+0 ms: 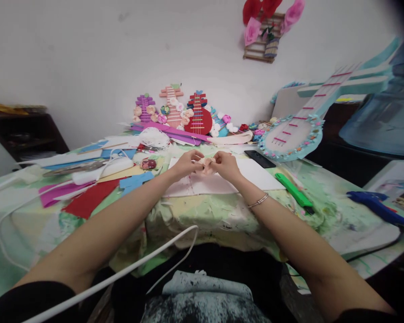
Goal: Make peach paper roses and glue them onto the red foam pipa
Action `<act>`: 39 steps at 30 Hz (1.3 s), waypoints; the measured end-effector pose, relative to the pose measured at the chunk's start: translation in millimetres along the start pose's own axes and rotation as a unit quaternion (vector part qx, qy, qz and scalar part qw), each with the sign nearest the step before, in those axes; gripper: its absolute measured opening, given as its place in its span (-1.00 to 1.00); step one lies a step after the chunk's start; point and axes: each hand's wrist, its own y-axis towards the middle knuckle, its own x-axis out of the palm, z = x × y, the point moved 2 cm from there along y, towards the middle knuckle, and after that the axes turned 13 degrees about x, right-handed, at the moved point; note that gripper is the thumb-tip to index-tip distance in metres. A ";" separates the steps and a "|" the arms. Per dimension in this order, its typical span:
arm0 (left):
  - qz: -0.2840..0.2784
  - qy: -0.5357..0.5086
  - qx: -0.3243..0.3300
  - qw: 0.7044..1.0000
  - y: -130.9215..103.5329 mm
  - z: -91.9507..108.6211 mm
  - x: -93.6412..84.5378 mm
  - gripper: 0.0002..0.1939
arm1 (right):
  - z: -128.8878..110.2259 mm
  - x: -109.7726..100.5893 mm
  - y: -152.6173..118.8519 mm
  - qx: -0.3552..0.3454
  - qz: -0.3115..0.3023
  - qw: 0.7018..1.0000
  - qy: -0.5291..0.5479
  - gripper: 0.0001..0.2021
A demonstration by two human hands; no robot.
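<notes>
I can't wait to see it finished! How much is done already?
The red lute at the back already looks done: it has strings and flowers beside it. The left hand and right hand are pinching a small pale pink piece. It isn't fixed to anything, so shaping and attaching it may be left.

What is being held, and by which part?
A pale pink, ruffled, thin piece, pinched at its sides by left hand and right hand.
</notes>
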 end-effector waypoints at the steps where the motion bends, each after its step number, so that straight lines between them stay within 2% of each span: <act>1: 0.008 0.003 0.005 1.000 0.4 -0.3 -1.0 -0.63 | 0.6 0.5 0.4 0.004 -0.002 1.000 0.009 -0.88; 4: 0.008 0.022 0.058 0.998 2.5 -2.3 -3.7 -0.68 | 1.3 3.1 -0.1 0.004 -0.030 0.998 0.063 -0.82; 7: -0.011 0.068 0.133 0.989 4.5 -5.8 -4.9 -0.69 | -0.5 6.0 -2.5 -0.025 -0.079 0.988 0.127 -0.72; 10: -0.006 0.107 0.171 0.979 5.3 -8.4 -4.9 -0.73 | -2.6 6.2 -4.1 -0.057 -0.087 0.986 0.128 -0.79; 14: -0.010 0.099 0.186 0.978 4.9 -6.2 -3.5 -0.77 | -0.8 6.1 -1.6 -0.069 -0.071 0.990 0.099 -0.91; 21: -0.019 0.105 0.187 0.976 5.6 -3.2 -4.5 -0.81 | 5.1 8.1 3.2 -0.082 -0.055 0.991 0.086 -0.86; 35: -0.048 0.136 0.200 0.969 5.8 -5.8 -5.6 -0.74 | 3.9 8.1 2.5 -0.083 -0.066 0.989 0.098 -0.77; 39: -0.043 0.177 0.230 0.956 5.0 -3.0 -6.5 -0.75 | 5.5 9.0 3.7 -0.073 -0.081 0.988 0.112 -0.76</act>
